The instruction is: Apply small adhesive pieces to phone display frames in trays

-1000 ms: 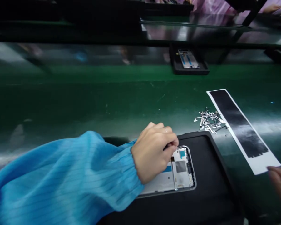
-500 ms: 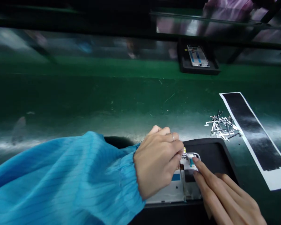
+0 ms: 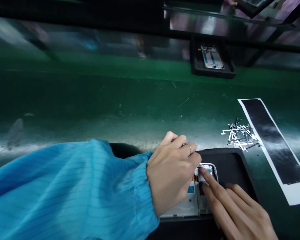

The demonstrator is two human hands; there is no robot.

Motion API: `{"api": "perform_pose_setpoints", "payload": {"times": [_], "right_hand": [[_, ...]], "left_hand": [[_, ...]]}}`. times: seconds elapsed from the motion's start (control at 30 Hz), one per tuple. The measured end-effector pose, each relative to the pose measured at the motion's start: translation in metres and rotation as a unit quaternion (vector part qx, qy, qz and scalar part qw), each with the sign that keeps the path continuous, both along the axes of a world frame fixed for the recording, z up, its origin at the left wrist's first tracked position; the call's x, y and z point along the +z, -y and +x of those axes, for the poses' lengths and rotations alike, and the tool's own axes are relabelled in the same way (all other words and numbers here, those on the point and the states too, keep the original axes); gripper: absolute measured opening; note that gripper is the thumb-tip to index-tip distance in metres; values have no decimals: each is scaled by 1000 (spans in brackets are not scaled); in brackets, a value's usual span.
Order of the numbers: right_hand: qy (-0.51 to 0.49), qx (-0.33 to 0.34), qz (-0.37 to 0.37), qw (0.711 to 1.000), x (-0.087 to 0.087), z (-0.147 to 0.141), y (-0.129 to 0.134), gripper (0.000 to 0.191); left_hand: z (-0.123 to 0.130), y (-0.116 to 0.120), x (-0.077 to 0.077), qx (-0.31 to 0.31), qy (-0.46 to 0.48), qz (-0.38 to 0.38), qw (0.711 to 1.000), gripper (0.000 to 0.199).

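Note:
A silver phone frame (image 3: 177, 210) with blue strips lies in a black tray (image 3: 231, 166) at the bottom centre. My left hand (image 3: 173, 173), in a blue sleeve and with a ring, is curled over the frame's upper part. Its fingers are bent together at the frame's top edge, and what they pinch is hidden. My right hand (image 3: 236, 210) comes in from the lower right, its index fingertip touching the top part of the frame beside my left fingertips. The thumb or another finger rests just below it, and nothing shows held in that hand.
Right of the tray lies a pile of small black and white strips (image 3: 241, 136). Beside it is a white sheet with a long black panel (image 3: 273, 140). Farther back, a second black tray (image 3: 198, 68) holds another phone frame (image 3: 212, 56). Pink clothing shows behind.
My right index fingertip has moved left along the frame's top, closer to my left fingers. My left hand has shifted slightly right. Another dark tray now shows at the top right.

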State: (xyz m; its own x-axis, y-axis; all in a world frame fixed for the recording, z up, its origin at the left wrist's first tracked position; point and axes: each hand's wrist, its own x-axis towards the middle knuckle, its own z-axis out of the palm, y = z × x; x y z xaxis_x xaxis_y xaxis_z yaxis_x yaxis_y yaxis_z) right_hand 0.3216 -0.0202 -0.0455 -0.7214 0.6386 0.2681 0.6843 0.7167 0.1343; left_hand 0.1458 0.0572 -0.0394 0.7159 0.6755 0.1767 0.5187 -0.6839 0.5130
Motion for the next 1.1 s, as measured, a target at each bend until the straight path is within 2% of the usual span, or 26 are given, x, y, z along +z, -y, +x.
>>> {"api": "perform_pose_setpoints", "payload": {"times": [0.3, 0.93, 1.1], "right_hand": [[9, 6, 0, 1000, 3, -1, -1, 26], [17, -5, 23, 1000, 2, -3, -3, 26], [5, -21, 5, 1000, 2, -4, -3, 27]], "left_hand": [[1, 3, -1, 4, -14, 63, 998, 32], [2, 5, 0, 19, -17, 79, 997, 24], [3, 5, -6, 16, 12, 67, 998, 20]]}}
